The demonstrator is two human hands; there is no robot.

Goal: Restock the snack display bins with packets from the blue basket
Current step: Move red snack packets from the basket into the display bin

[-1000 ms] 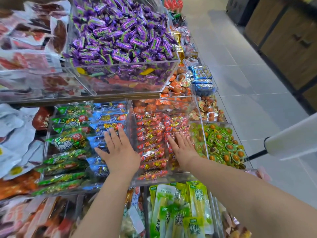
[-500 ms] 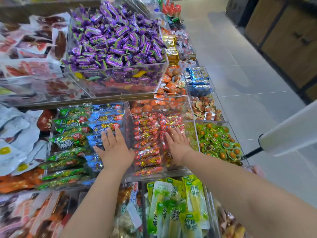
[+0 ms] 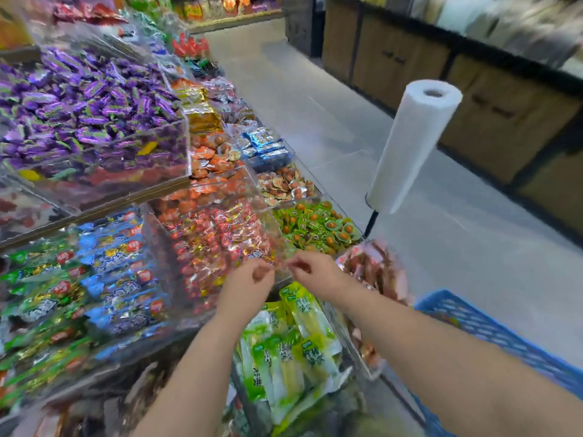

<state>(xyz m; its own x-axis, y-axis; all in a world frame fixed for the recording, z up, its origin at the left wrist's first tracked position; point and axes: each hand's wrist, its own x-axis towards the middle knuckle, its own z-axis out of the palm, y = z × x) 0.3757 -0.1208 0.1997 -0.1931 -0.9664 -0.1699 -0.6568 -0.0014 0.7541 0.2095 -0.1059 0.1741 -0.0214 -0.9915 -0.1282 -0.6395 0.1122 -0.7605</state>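
My left hand (image 3: 252, 279) and my right hand (image 3: 310, 271) hover close together at the front edge of the clear bin of red packets (image 3: 217, 244). The fingers of both are curled in, and I see nothing in either. The picture is blurred by motion. The blue basket (image 3: 492, 335) shows at the lower right, under my right forearm. Its contents are mostly hidden. Left of the red bin sits the bin of blue and green packets (image 3: 94, 279).
A white roll of bags (image 3: 413, 143) on a black stand juts over the aisle. Green-yellow packets (image 3: 293, 342) fill the bin below my hands. Purple sweets (image 3: 88, 115) are piled on the upper tier. Pinkish packets (image 3: 375, 272) lie next to the basket. Wooden cabinets (image 3: 473, 99) line the far side.
Both hands have lifted off the packets and drawn back to the bin's front edge, with fingers now curled. My view has swung right, bringing the blue basket into sight.
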